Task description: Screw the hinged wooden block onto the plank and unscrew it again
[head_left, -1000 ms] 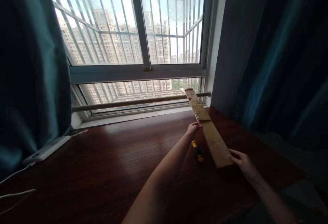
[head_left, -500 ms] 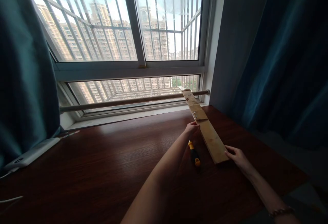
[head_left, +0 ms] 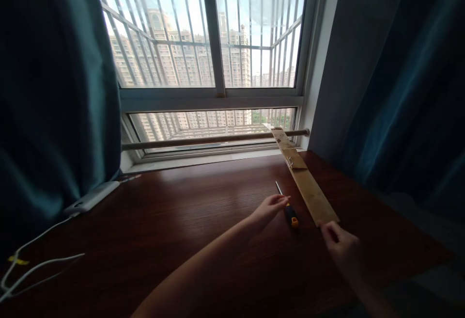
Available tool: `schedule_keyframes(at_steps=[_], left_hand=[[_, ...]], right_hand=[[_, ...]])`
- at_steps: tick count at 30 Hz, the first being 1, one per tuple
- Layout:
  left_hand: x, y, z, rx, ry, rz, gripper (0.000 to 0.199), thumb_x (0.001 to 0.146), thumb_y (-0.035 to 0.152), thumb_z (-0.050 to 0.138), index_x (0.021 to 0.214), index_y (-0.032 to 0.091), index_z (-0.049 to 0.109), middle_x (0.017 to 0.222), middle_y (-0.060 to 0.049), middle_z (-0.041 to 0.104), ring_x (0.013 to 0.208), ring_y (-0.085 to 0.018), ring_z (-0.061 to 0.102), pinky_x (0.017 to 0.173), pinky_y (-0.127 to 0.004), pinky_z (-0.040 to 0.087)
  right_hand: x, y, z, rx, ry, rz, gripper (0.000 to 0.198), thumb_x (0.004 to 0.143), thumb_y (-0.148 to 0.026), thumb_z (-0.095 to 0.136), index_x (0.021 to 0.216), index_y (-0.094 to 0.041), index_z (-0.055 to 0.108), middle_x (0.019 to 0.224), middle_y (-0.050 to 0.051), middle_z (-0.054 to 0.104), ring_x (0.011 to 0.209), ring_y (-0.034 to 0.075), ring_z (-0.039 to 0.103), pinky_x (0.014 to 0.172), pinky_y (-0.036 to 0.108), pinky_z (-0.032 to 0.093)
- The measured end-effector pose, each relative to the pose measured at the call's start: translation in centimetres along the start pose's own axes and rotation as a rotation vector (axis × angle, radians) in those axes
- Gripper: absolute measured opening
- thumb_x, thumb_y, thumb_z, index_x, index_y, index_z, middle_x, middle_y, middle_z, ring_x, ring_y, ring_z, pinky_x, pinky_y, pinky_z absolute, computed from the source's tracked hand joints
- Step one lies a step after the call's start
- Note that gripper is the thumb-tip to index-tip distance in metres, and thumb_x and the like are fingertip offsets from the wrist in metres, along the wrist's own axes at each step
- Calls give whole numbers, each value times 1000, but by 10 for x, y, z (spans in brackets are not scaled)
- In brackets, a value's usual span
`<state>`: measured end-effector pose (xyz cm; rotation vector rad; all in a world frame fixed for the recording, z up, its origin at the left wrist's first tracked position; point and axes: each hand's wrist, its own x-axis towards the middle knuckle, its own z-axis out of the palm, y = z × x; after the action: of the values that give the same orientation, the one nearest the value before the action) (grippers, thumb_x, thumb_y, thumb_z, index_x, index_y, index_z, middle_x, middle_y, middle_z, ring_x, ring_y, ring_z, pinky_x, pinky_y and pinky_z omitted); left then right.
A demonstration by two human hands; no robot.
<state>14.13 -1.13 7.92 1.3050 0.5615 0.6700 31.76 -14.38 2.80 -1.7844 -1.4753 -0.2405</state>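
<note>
A long wooden board (head_left: 315,197) slants across the dark red table, its far end over the rail by the window. A shorter wood piece (head_left: 295,159) lies across its middle, with small metal screws or nails standing there. My right hand (head_left: 341,245), slightly blurred, is closed with its fingertips on the board's near end. A screwdriver with a black and yellow handle (head_left: 291,215) lies left of the board, shaft pointing away. Over its collar, my left hand (head_left: 271,207) has thumb and fingers pinched together; what is between them, if anything, cannot be made out.
Along the far table edge runs a metal rail (head_left: 203,139) before a barred window (head_left: 218,97). A white power strip (head_left: 93,197) and white cables (head_left: 43,263) lie on the left. Blue curtains (head_left: 72,90) hang at both sides.
My left hand has let go of the board's left edge and come back over the screwdriver. My right hand has shifted from the board's right edge to its near end. The view has turned left.
</note>
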Motion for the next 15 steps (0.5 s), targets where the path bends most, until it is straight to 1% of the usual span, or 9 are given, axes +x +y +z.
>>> schedule_keyframes(at_steps=[1,2,4,5,6,7,10,12,15], left_hand=[[-31,1,3,-29,-47,-5,46,68,42,68,103,14,63,114,-10,59,113,-23,46,99,-33,29],[-60,1,7,-76,-109,-39,46,69,42,67,105,14,62,112,-9,60,113,-23,46,100,-32,28],[-115,-3,12,-270,-121,-134,47,75,49,57,110,17,60,107,-10,61,107,-24,51,94,-35,35],[-138,-6,12,-361,-100,-190,49,77,55,50,111,20,59,105,-10,61,104,-24,53,90,-37,38],[-159,-9,10,-393,-49,-202,49,77,57,47,109,22,60,104,-9,61,102,-24,54,88,-37,40],[-178,-11,6,-356,26,-150,45,75,56,51,105,23,62,102,-9,61,101,-24,54,87,-36,41],[-227,-6,-17,3,125,45,50,61,41,72,108,26,61,108,-9,59,108,-30,50,92,-39,39],[-260,6,-36,247,218,101,56,59,39,72,112,31,59,115,-8,57,113,-32,45,94,-41,38],[-316,23,-55,563,368,194,51,64,44,65,114,40,55,122,-4,53,118,-31,41,97,-43,36]], right_hand=[[-11,-26,5,-12,24,-75,30,87,-35,39,95,-14,59,68,5,63,55,17,58,54,28,45],[-21,-52,11,-15,11,-189,34,86,-31,41,112,-12,52,87,9,65,70,19,62,62,30,47],[-42,-99,26,-54,0,-341,39,83,-24,43,121,-13,46,108,12,60,95,26,58,76,37,45],[-52,-120,34,-41,-26,-381,35,82,-19,41,116,-15,49,104,11,61,92,25,58,75,37,45],[-60,-138,43,1,-67,-445,27,82,-17,39,105,-17,55,90,9,64,81,23,60,68,35,45],[-68,-155,52,48,-122,-495,21,82,-16,38,91,-19,58,77,7,64,69,21,60,60,32,43],[-75,-198,77,188,-263,-632,19,82,-21,41,67,-21,52,54,2,57,47,15,52,46,27,29],[-62,-220,92,224,-289,-593,20,83,-27,43,66,-20,52,53,2,57,46,14,52,47,26,24],[-22,-231,116,128,-219,-278,34,86,-30,41,55,-19,50,50,3,58,45,12,49,50,26,20]])
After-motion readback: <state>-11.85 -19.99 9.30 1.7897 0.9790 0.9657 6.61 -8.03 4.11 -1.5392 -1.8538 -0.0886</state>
